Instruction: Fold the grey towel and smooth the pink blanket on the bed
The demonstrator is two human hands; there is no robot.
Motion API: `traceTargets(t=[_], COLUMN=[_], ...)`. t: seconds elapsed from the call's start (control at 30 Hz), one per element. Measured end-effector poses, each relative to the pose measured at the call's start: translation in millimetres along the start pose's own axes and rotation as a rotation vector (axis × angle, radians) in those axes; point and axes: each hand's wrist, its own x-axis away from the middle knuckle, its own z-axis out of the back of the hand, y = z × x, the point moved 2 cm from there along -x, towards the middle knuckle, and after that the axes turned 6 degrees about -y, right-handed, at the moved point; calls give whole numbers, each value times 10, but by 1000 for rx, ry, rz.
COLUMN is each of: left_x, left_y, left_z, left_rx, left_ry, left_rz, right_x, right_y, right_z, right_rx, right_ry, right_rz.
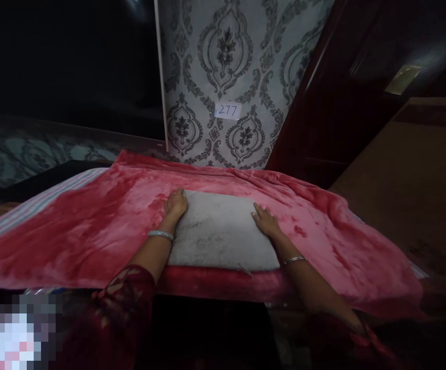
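Head view showed left hand [175, 204] and right hand [266, 222] flat, fingers together, on grey cloth [223, 231] (atop red blanket [91, 226]); even pressure would smooth it best.

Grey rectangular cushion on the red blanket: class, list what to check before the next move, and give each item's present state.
1. Grey rectangular cushion lies flat on the red plush blanket: ok.
2. Left hand on its left edge: ok.
3. Right hand on its right edge: ok.
4. Fingers gripping under the cushion: cannot tell.
5. Blanket smooth: not ok, wrinkled on the right.
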Motion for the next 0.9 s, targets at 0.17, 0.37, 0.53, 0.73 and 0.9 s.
traceTargets(t=[0.17,0.37,0.53,0.73,0.9], left_x=[59,638,918,895,876], left_y=[-115,-385,-398,-422,-477], left_z=[203,145,43,42,25], left_rx=[32,-88,-215,-172,-86], left_ry=[-71,-141,-113,-84,-60], left_rz=[-43,-124,-30,-73,-81], right_x=[356,1137,1258,1261,1431], right_y=[-475,-1468,-1453,-384,117], right_z=[118,-383,-564,-505,-606], right_rx=[49,71,112,142,66], right_ry=[69,-16,-3,121,243], right_rz=[91,532,565,266,168])
